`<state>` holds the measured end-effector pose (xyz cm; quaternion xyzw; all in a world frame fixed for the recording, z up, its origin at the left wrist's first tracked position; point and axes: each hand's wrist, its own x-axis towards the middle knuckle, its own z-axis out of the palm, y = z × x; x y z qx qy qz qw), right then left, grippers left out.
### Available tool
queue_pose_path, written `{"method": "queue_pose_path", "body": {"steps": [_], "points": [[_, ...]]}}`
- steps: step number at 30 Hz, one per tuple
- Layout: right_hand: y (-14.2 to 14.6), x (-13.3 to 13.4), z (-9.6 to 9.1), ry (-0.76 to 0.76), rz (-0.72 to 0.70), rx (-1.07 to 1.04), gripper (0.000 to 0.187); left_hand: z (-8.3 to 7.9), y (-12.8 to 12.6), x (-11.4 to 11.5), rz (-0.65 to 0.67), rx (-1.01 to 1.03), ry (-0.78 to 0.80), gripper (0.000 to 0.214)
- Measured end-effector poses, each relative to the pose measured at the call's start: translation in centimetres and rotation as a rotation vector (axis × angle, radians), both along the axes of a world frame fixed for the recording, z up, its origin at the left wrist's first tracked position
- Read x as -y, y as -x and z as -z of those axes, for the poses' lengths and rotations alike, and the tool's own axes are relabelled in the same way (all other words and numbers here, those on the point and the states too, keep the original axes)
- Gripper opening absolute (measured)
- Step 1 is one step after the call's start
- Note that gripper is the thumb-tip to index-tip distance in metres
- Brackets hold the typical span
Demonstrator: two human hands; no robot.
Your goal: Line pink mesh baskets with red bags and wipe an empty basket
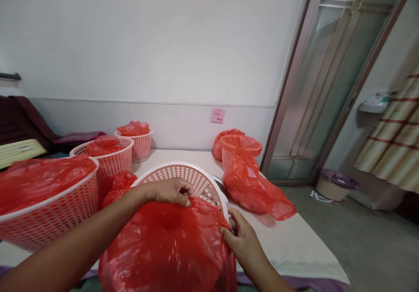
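A red plastic bag (176, 248) hangs over the near rim of a white-and-pink lattice basket (183, 172) in front of me. My left hand (172, 191) pinches the bag's upper edge near the middle of the basket opening. At the basket's right rim, my right hand (237, 233) grips the bag's right edge between thumb and fingers. The far inside wall of the basket is uncovered, while the bag hides its near side.
Several baskets with red bags stand to the left, including a large one (52, 222). At the back right is a bag-lined basket (227, 154), with a loose red bag (248, 187) before it. A pink note (218, 115) is on the wall. A bin (334, 185) stands on the floor.
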<state>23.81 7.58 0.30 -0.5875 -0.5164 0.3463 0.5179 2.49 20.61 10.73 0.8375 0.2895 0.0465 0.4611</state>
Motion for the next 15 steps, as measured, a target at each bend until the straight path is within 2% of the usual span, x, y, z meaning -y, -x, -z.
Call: {"method": "queue_pose_path", "body": {"steps": [4, 9, 12, 15], "points": [[0.0, -0.3, 0.7, -0.021, -0.034, -0.039, 0.050, 0.1, 0.1, 0.0, -0.091, 0.057, -0.097, 0.015], [0.1, -0.2, 0.6, -0.020, -0.033, 0.000, 0.048, -0.4, -0.3, 0.1, -0.116, 0.099, -0.198, 0.022], [0.0, 0.0, 0.4, -0.020, -0.024, 0.013, 0.045, -1.2, -0.3, -0.2, -0.093, 0.052, -0.295, 0.022], [0.0, 0.1, 0.2, -0.020, -0.018, 0.011, 0.042, -2.0, 0.2, -0.6, -0.028, -0.029, -0.369, 0.011]]}}
